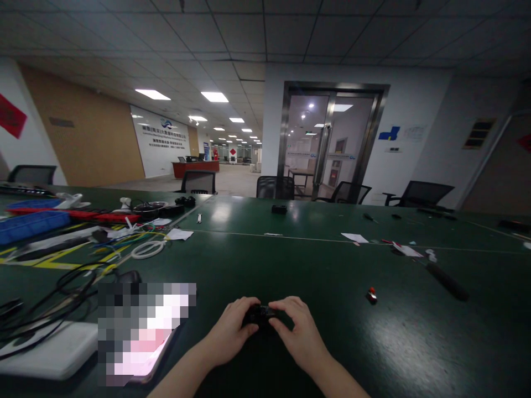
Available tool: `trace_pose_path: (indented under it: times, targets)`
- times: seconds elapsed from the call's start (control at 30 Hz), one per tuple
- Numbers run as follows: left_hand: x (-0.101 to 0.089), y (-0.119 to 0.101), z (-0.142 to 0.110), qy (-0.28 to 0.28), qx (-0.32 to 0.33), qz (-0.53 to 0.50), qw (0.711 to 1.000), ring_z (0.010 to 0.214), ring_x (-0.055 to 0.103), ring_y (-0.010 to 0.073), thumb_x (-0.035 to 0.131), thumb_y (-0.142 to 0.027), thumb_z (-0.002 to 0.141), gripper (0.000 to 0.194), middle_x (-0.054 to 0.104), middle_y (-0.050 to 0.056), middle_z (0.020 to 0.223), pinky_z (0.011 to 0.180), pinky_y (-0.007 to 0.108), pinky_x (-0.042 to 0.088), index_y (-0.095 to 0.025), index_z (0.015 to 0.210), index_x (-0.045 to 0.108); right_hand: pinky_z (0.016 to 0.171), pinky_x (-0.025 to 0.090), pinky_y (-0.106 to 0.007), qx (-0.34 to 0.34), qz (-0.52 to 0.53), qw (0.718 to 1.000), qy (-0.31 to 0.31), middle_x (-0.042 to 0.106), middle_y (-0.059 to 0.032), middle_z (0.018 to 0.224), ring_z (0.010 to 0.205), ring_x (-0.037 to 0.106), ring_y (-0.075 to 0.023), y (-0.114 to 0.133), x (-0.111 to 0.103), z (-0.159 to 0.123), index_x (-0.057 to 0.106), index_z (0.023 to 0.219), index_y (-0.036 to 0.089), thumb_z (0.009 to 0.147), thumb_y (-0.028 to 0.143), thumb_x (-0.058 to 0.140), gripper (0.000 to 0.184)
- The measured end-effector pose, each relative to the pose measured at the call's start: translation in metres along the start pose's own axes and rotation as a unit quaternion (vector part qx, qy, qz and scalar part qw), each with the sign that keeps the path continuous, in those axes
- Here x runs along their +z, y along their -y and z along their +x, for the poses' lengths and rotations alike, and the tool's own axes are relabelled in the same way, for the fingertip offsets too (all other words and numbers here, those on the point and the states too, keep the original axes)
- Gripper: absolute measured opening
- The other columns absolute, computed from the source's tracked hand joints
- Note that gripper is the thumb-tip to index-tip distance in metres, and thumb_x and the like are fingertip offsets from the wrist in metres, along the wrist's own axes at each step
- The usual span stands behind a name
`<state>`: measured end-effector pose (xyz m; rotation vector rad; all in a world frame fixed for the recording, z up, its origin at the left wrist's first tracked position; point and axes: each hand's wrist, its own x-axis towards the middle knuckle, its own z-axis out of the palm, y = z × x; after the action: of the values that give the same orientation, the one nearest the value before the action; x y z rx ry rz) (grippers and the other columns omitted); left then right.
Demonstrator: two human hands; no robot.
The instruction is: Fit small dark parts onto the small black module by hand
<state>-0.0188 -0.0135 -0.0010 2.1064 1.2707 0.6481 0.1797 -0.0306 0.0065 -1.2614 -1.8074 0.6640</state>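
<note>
A small black block-like part (262,314) is between my two hands, low over the green table; its exact kind is too dark to make out. My left hand (233,330) grips its left end, with the thumb in front and the fingers curled behind. At the other end, the thumb and index finger of my right hand (301,331) pinch the part. To the right of my hands lies a small red and silver piece (372,296).
On the left are a blurred-out phone (166,320), a white box (53,348), black cables (74,287), a white cable coil (147,250) and blue trays (33,225). Farther off are a wrench (199,218) and a black block (279,209). A black-handled tool (446,281) lies right. Chairs line the far edge.
</note>
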Motion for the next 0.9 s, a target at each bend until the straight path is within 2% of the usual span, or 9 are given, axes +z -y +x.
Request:
trace_pose_path:
  times: [0.13,0.43,0.7,0.9]
  targets:
    - [0.0019,0.0026,0.0003,-0.002,0.006,0.002,1.000,0.106,0.049,0.0224,0.054,-0.017,0.076,0.040,0.056,0.004,0.114,0.094,0.034,0.036,-0.024,0.115,0.049,0.092,0.037,-0.042,-0.002,-0.040,0.998,0.042,0.065,0.0017,0.100,0.103,0.053,-0.0235,-0.0013,0.0047,0.0012,0.067,0.092,0.034,0.072,0.022,0.061,0.025]
    - [0.0018,-0.0021,0.0016,0.000,-0.002,0.015,1.000,0.104,0.050,0.0219,0.055,-0.014,0.074,0.039,0.057,0.004,0.111,0.093,0.034,0.036,-0.023,0.112,0.052,0.091,0.036,-0.042,0.009,-0.070,0.996,0.058,0.063,0.0028,0.106,0.107,0.051,-0.0224,0.0021,0.0042,-0.0011,0.066,0.091,0.035,0.073,0.019,0.060,0.025]
    - [0.0024,-0.0003,0.0024,0.003,0.000,0.021,1.000,0.104,0.050,0.0224,0.056,-0.017,0.075,0.039,0.057,0.004,0.111,0.093,0.035,0.037,-0.023,0.113,0.052,0.096,0.033,-0.045,0.022,-0.044,0.996,0.078,0.062,0.0018,0.113,0.110,0.052,-0.0227,-0.0044,0.0032,-0.0001,0.066,0.097,0.037,0.073,0.025,0.062,0.028]
    - [0.0028,0.0016,0.0019,0.006,0.008,0.022,1.000,0.106,0.050,0.0229,0.056,-0.018,0.076,0.038,0.057,0.003,0.112,0.093,0.035,0.037,-0.025,0.114,0.051,0.096,0.034,-0.044,0.042,-0.012,0.996,0.077,0.063,0.0011,0.111,0.110,0.052,-0.0223,0.0009,-0.0010,0.0015,0.069,0.093,0.037,0.075,0.026,0.059,0.023]
